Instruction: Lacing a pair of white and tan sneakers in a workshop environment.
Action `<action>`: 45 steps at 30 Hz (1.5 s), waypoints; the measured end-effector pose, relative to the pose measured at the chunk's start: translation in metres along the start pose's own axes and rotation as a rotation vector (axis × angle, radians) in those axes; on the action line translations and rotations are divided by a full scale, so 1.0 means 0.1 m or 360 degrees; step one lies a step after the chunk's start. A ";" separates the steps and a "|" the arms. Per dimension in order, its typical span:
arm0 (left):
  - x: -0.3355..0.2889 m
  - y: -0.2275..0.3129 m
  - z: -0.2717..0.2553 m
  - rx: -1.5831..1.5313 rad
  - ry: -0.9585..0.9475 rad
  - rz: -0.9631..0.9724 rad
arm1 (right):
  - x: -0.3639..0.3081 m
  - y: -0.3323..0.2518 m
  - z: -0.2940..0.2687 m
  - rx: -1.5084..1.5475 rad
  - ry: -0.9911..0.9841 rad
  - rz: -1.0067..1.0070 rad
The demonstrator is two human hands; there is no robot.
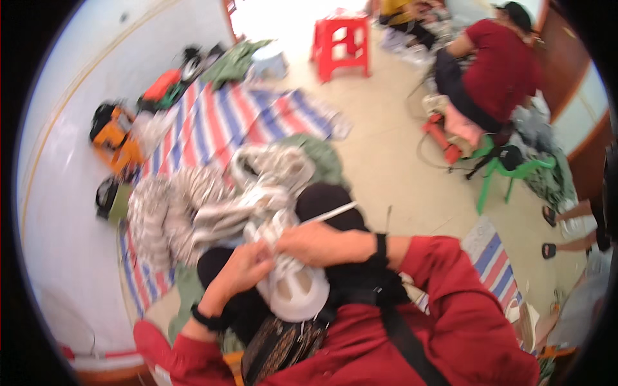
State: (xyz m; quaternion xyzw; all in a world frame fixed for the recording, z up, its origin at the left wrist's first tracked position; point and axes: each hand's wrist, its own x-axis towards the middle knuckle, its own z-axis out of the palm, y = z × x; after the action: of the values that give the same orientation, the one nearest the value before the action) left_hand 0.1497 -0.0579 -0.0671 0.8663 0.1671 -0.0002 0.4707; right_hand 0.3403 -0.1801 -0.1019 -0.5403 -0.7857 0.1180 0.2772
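a white shoe (299, 296), seemingly a bare upper, is rested on a black-trousered lap (331, 204), its rounded, cut-out toe turned toward the wearer. its lacing area is met by 2 bare hands. at its left edge the left hand (241, 270) is placed, its grip narrow, with thumb and fingers closed on the material. over the lacing the right hand (318, 244) is curled, its grip also drawn in on the shoe; just beyond it a white lace (335, 211) is seen sticking out, though whether it is pinched cannot be told.

the shoe is judged light, soft and floppy, hardly fragile, the thin lace easily slipped. it is best held by the lacing edges, with the toe steadied against the lap.

beside the knees, a pale heap of shoe-like pieces (174, 206) is piled near a striped sheet (225, 116). farther off, a red plastic stool (341, 24) and a seated co-worker (499, 71) are seen.
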 end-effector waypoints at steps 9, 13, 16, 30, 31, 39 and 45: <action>0.02 0.04 -0.05 -0.0619 -0.0216 -0.0571 | 0.15 -0.06 -0.09 0.0192 -0.0239 -0.0042; -0.05 0.02 0.03 -0.0238 -0.0033 -0.0335 | 0.08 0.01 -0.05 0.0515 -0.0150 0.0081; -0.04 0.15 0.05 0.0319 0.0101 -0.0070 | 0.05 0.00 0.01 0.0662 0.0004 0.0118; -0.02 0.08 0.10 -0.0468 0.0160 -0.0169 | 0.11 -0.18 -0.18 0.0902 0.0178 -0.0020; -0.05 0.06 0.08 -0.0423 0.0163 -0.0147 | 0.11 -0.12 -0.16 0.0901 0.0173 -0.0034; -0.20 0.14 -0.03 -0.0037 0.0194 -0.0119 | 0.11 -0.01 0.03 0.0636 -0.0101 0.0113; -0.19 0.10 0.00 -0.0041 0.0198 -0.0108 | 0.26 -0.11 -0.14 0.0273 -0.0359 0.0022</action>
State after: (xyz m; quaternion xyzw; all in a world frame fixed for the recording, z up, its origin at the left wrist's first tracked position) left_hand 0.1349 -0.0686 -0.0564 0.8524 0.2253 0.0399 0.4702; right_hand 0.3330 -0.1623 -0.0774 -0.5035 -0.7951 0.2466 0.2315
